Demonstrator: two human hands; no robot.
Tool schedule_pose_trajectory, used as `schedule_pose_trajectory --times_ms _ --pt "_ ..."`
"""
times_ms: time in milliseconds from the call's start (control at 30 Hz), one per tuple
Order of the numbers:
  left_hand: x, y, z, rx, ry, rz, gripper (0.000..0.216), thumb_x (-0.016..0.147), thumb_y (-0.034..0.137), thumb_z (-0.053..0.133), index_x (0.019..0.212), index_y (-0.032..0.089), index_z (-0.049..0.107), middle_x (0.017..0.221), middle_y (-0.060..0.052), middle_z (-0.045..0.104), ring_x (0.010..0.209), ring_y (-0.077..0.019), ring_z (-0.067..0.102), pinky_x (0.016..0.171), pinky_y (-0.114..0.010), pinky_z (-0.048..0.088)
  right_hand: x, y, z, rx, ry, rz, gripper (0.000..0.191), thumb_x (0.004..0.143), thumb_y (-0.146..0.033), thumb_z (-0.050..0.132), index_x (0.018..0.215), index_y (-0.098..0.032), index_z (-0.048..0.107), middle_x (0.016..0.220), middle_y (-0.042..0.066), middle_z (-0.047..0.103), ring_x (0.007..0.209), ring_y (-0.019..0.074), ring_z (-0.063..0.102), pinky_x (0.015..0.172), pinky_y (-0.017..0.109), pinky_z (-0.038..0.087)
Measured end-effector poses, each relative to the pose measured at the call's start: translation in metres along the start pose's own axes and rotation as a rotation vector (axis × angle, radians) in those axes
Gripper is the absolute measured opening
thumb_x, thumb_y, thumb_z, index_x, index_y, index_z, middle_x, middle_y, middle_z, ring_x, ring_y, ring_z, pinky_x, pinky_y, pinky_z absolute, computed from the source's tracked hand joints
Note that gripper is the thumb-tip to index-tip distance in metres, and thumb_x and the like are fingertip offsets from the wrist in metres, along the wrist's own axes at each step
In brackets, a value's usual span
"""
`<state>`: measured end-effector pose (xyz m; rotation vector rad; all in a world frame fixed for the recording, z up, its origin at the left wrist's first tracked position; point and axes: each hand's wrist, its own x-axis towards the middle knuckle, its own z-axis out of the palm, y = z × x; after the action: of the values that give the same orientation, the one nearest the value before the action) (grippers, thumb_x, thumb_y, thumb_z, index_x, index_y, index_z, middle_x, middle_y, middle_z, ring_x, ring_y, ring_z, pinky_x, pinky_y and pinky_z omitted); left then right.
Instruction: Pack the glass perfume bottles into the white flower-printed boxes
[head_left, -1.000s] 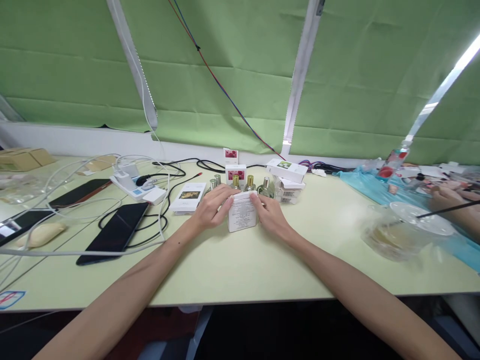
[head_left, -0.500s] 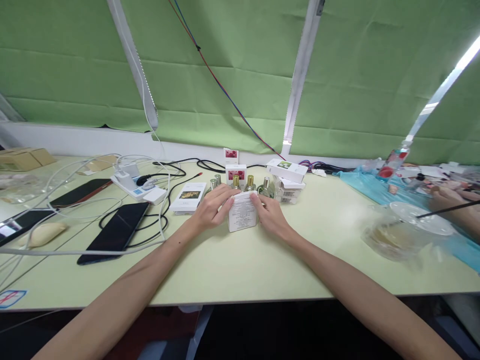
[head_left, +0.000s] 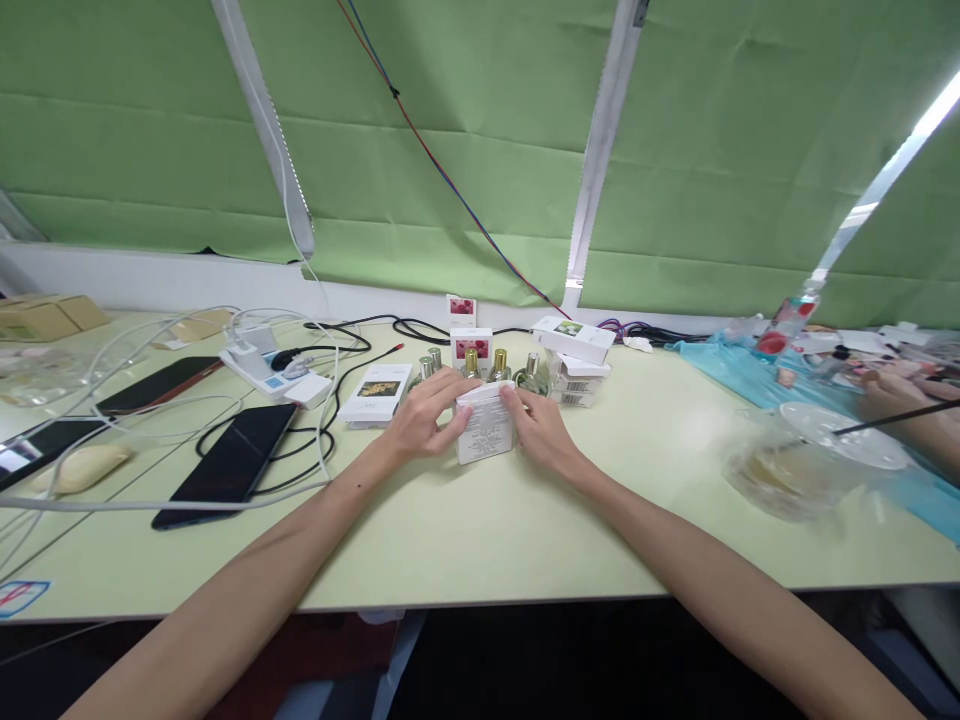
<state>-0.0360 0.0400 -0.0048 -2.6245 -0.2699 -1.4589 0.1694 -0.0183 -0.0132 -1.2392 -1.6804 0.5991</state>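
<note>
A small white box (head_left: 486, 431) with printed text stands upright on the pale green table (head_left: 480, 540). My left hand (head_left: 424, 415) grips its left side, fingers curled over the top edge. My right hand (head_left: 538, 428) holds its right side. Just behind the box stand several small glass perfume bottles (head_left: 500, 366) with gold and silver caps. A flat white box with a yellow picture (head_left: 377, 392) lies left of my left hand. Two white boxes with red pictures (head_left: 471, 345) stand behind the bottles. A stack of white boxes (head_left: 576, 362) sits to the right.
Two dark phones (head_left: 229, 464) lie at the left among white and black cables, beside a white power strip (head_left: 274, 375). At the right sit a clear plastic container (head_left: 810, 460), a blue bag (head_left: 739, 375), a bottle (head_left: 784, 325) and another person's hand (head_left: 892, 400) holding a thin stick.
My left fingers have shifted slightly on the box's top left corner. The box and my right hand stay where they were.
</note>
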Motion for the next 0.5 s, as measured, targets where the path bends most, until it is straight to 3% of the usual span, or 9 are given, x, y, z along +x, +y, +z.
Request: schedule_pose_trajectory --times_ms 500 --pt "0.0012 0.0023 0.0026 0.044 0.025 0.01 0.033 0.091 0.022 0.052 0.121 0.017 0.064 0.099 -0.011 0.072 0.085 -0.0209 0.065 0.077 -0.037 0.056 0.0003 0.0007 -0.0004 0.007 -0.01 -0.012 0.062 0.097 -0.07 0.032 0.081 -0.02 0.063 0.075 0.003 0.066 0.068 0.0179 0.057 0.06 0.028 0.04"
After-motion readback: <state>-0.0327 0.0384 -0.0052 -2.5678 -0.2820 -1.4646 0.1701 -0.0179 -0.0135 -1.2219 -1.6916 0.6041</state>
